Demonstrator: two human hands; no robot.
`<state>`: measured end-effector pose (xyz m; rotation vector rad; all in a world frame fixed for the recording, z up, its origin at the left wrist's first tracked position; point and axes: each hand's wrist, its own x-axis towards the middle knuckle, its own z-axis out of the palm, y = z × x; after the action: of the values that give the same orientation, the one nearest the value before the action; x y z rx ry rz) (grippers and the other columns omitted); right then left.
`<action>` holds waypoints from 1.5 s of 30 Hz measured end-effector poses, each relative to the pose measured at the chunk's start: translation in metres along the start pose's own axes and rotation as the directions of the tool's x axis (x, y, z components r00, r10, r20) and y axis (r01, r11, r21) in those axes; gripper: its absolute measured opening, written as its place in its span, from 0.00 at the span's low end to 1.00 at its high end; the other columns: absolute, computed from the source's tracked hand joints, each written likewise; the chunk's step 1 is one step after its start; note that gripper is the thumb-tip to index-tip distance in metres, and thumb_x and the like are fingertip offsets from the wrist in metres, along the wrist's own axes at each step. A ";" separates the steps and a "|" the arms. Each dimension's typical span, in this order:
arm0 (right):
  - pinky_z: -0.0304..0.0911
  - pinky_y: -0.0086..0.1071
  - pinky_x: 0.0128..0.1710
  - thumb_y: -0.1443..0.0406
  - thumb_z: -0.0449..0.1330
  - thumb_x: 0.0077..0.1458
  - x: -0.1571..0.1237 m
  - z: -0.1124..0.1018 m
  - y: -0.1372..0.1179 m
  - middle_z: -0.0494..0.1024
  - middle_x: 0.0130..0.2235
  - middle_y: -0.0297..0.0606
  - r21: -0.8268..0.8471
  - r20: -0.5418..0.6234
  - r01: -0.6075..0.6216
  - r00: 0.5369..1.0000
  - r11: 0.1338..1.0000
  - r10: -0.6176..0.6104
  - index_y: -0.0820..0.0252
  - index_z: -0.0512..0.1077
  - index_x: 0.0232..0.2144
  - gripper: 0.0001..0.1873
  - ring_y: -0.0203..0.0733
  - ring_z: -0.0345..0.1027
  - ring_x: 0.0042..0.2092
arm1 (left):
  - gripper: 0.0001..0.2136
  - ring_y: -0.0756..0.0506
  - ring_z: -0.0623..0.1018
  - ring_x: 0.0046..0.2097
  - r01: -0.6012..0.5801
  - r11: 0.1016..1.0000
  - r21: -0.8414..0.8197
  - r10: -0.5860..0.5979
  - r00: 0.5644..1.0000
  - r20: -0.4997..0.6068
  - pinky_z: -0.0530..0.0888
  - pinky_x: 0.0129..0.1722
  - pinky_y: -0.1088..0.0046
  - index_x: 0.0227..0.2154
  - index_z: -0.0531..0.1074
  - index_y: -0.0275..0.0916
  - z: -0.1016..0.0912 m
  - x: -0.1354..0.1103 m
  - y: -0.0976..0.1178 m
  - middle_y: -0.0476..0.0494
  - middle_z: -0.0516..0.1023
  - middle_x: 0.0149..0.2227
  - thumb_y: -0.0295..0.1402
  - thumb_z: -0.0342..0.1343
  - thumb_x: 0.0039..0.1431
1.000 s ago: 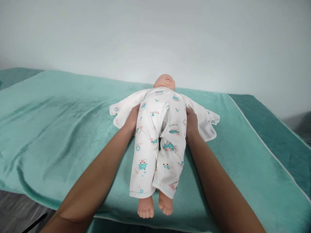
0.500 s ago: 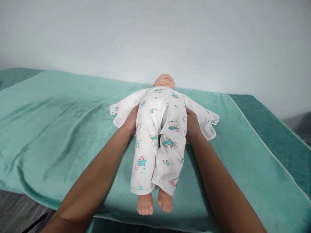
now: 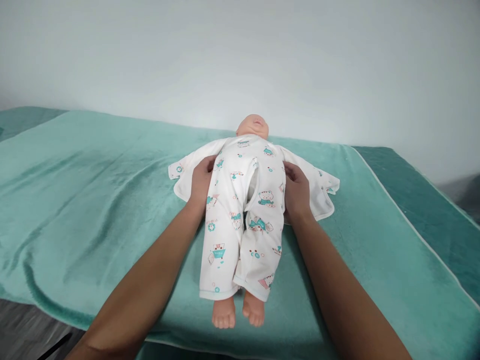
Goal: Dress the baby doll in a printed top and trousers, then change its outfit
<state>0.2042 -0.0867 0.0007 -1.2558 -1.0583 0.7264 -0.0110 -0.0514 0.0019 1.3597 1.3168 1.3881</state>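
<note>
A baby doll [image 3: 253, 125] lies on its back, its feet toward me and its head near the wall. It has on white split-crotch pants [image 3: 221, 240] with animal and boat prints, pulled high over the torso. A white shirt [image 3: 315, 192] spreads out to both sides beneath it, sleeves outstretched. My left hand [image 3: 202, 181] is curled against the left side of the pants at hip height. On the right side, my right hand [image 3: 297, 190] is bent in the same way against the cloth. The fingertips of both hands are partly hidden by the pants.
A green plush blanket [image 3: 93, 200] covers the table, with creases on the left. Darker green cloth [image 3: 397, 175] shows along the right side. A pale wall [image 3: 240, 60] rises right behind the doll's head. Grey floor [image 3: 22, 330] appears at lower left.
Both hands have come up and outward from beneath the doll's sides, so more of their backs and fingers show. The doll and pants have shifted very slightly.
</note>
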 end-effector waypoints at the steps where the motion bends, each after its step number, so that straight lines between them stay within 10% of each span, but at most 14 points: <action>1: 0.67 0.43 0.54 0.63 0.57 0.51 0.002 -0.001 -0.001 0.80 0.49 0.40 -0.055 -0.061 0.060 0.996 0.997 -0.063 0.55 0.73 0.45 0.17 0.45 0.73 0.50 | 0.14 0.42 0.79 0.49 -0.033 0.999 0.011 0.033 0.998 -0.052 0.74 0.53 0.65 0.44 0.75 0.38 -0.001 0.003 -0.001 0.43 0.82 0.43 0.33 0.55 0.54; 6: 0.66 0.40 0.51 0.63 0.56 0.55 0.038 0.003 -0.013 0.79 0.47 0.41 -0.202 -0.058 0.266 0.957 0.942 -0.283 0.55 0.74 0.41 0.11 0.43 0.72 0.48 | 0.11 0.45 0.78 0.50 -0.232 0.971 0.062 0.239 0.958 -0.158 0.72 0.54 0.69 0.41 0.76 0.40 0.006 0.034 0.010 0.44 0.82 0.46 0.34 0.53 0.60; 10: 0.65 0.40 0.46 0.56 0.63 0.52 0.077 0.012 -0.017 0.79 0.38 0.38 -0.181 0.232 0.206 0.959 0.962 -0.162 0.57 0.75 0.33 0.11 0.42 0.70 0.40 | 0.09 0.44 0.78 0.45 -0.174 0.979 0.108 0.164 0.981 0.100 0.72 0.49 0.68 0.35 0.78 0.38 0.023 0.068 0.029 0.44 0.82 0.40 0.37 0.57 0.58; 15: 0.63 0.37 0.41 0.50 0.64 0.51 0.100 0.019 -0.015 0.76 0.33 0.34 -0.279 0.311 0.147 0.949 0.949 -0.056 0.56 0.73 0.31 0.16 0.41 0.66 0.37 | 0.13 0.45 0.77 0.41 -0.050 0.988 0.144 -0.007 0.929 0.369 0.70 0.40 0.69 0.34 0.74 0.40 0.032 0.088 0.034 0.45 0.80 0.40 0.45 0.61 0.56; 23: 0.61 0.35 0.39 0.52 0.62 0.53 0.102 0.001 -0.023 0.78 0.44 0.37 -0.270 0.544 0.107 0.837 0.957 0.060 0.55 0.71 0.30 0.14 0.42 0.67 0.40 | 0.11 0.44 0.74 0.44 -0.117 0.973 0.197 0.040 0.933 0.356 0.68 0.45 0.67 0.34 0.69 0.41 0.029 0.084 0.027 0.45 0.77 0.42 0.43 0.56 0.60; 29: 0.59 0.36 0.40 0.56 0.60 0.54 0.107 0.018 -0.018 0.74 0.32 0.32 -0.330 0.436 0.277 0.893 0.902 -0.115 0.55 0.67 0.27 0.10 0.40 0.63 0.35 | 0.08 0.47 0.71 0.37 -0.129 0.972 0.196 0.055 0.936 0.347 0.66 0.39 0.69 0.29 0.64 0.41 0.030 0.088 0.024 0.49 0.73 0.34 0.37 0.56 0.59; 36: 0.58 0.39 0.43 0.60 0.58 0.54 0.119 0.039 -0.012 0.75 0.33 0.33 -0.408 0.329 0.295 0.930 0.864 -0.163 0.55 0.66 0.24 0.09 0.43 0.65 0.37 | 0.08 0.48 0.67 0.32 -0.128 0.944 0.304 0.113 0.991 0.068 0.65 0.36 0.69 0.28 0.61 0.42 0.034 0.098 0.011 0.52 0.66 0.28 0.32 0.55 0.61; 45: 0.61 0.45 0.57 0.61 0.55 0.58 0.094 0.034 -0.011 0.80 0.49 0.36 -0.223 0.374 0.227 0.918 0.948 -0.131 0.53 0.76 0.40 0.11 0.46 0.70 0.52 | 0.07 0.46 0.77 0.45 -0.198 0.969 0.148 0.165 0.963 0.212 0.70 0.52 0.67 0.37 0.73 0.40 0.031 0.095 -0.001 0.45 0.80 0.41 0.29 0.51 0.59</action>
<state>0.2067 0.0089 0.0326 -1.2537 -1.5910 0.7007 0.0069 0.0463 0.0153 1.7242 1.2221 1.2425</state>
